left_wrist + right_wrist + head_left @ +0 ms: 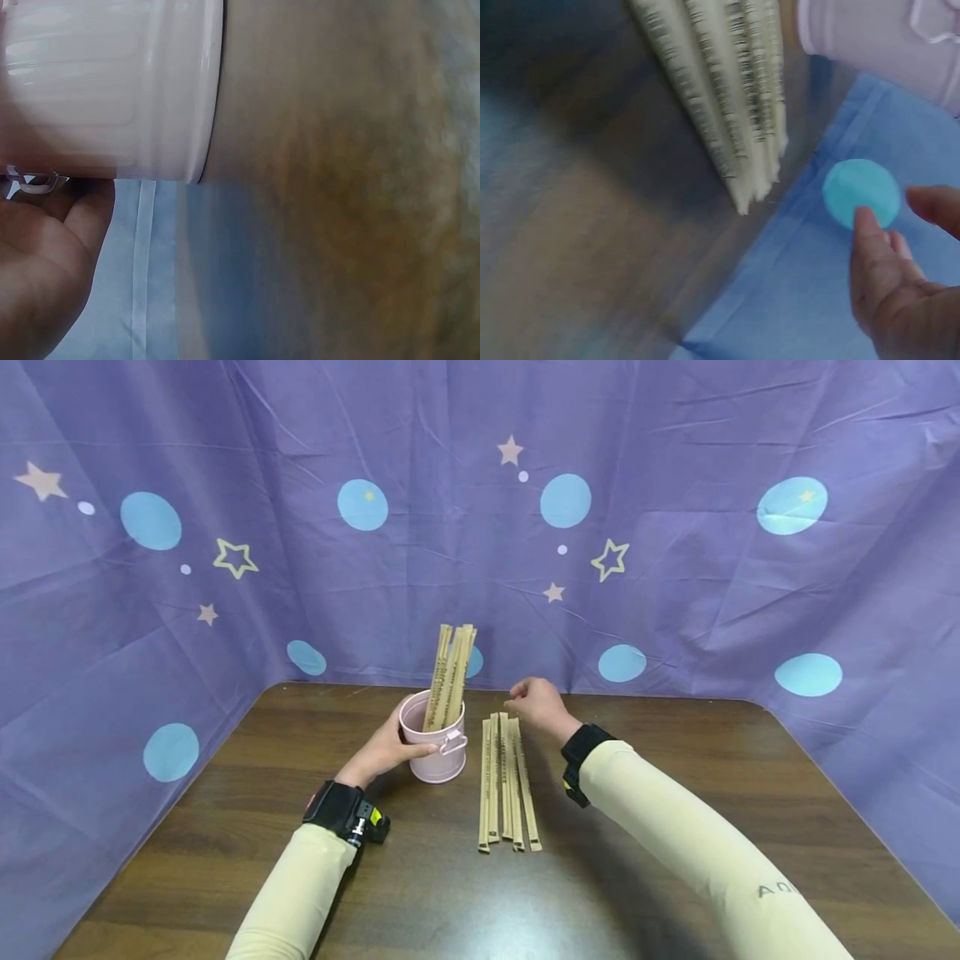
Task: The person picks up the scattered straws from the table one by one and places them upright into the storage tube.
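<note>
My left hand (386, 749) grips a small pink bucket (437, 766) from its left side, thumb across the front near the handle loop. In the left wrist view the bucket (112, 90) fills the upper left, and the hand (45, 262) is at its side. Several long, narrow sticks in printed tan paper wrappers (450, 681) stand in the bucket, leaning right. More wrapped sticks (504, 785) lie side by side to its right. My right hand (542, 703) is over their far ends, with nothing in it; the right wrist view shows its thumb and fingers (874, 259) apart.
All of this is on a dark brown wooden table (637, 827). Right behind its far edge hangs a purple curtain (675, 610) with blue dots and stars. A black camera band (585, 752) is on each wrist.
</note>
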`<state>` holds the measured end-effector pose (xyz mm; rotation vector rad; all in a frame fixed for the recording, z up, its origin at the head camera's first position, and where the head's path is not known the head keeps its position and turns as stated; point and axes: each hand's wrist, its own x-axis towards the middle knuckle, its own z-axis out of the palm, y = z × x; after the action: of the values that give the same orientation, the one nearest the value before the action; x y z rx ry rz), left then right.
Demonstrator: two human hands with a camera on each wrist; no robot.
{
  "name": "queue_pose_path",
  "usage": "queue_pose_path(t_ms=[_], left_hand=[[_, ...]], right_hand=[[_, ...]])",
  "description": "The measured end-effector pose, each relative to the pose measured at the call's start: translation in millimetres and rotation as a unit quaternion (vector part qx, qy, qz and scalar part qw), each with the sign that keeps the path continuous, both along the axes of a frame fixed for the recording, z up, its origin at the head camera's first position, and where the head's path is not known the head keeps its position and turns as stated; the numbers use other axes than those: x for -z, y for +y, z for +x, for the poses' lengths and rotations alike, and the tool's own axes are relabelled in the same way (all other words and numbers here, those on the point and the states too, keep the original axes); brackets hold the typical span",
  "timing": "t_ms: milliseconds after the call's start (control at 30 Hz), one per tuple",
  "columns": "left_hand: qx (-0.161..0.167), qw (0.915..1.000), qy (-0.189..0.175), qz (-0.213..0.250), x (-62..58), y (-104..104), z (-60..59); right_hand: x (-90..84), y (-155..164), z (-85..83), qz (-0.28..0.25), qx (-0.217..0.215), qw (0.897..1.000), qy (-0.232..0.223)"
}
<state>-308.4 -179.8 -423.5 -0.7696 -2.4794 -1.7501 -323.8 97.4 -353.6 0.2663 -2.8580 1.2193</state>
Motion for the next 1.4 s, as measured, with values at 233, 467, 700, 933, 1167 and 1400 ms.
queue_pose_path(t_ms=[233,467,700,933,1167,1400], left_hand=[[-0.001,1.0000,-0.002,-0.003,-1.5,1.8,1.0],[-0.001,1.0000,-0.005,0.001,-0.8,1.0,0.5],[-0.003,1.0000,0.005,-0.008,0.1,0.0,0.5],[-0.001,1.0000,0.007,-0.007,0.4,0.1,1.1],[-0.006,0.9998,0.007,-0.016,0.7,0.8,4.0],[-0.005,0.9998,0.013,-0.011,-2.0,2.0,3.7]], right_hand=[[30.1,13.6,2.7,0.018,0.002,0.996,-0.092],[52.0,10.1,4.1,0.030,0.041,0.987,-0.153],[64.2,10.7,8.7,0.019,0.037,0.987,-0.152],[63.4,8.0,15.1,0.036,0.042,0.989,-0.136],[61.2,7.2,17.3,0.018,0.069,0.985,-0.154],[61.3,12.0,13.1,-0.047,0.083,0.978,-0.183]])
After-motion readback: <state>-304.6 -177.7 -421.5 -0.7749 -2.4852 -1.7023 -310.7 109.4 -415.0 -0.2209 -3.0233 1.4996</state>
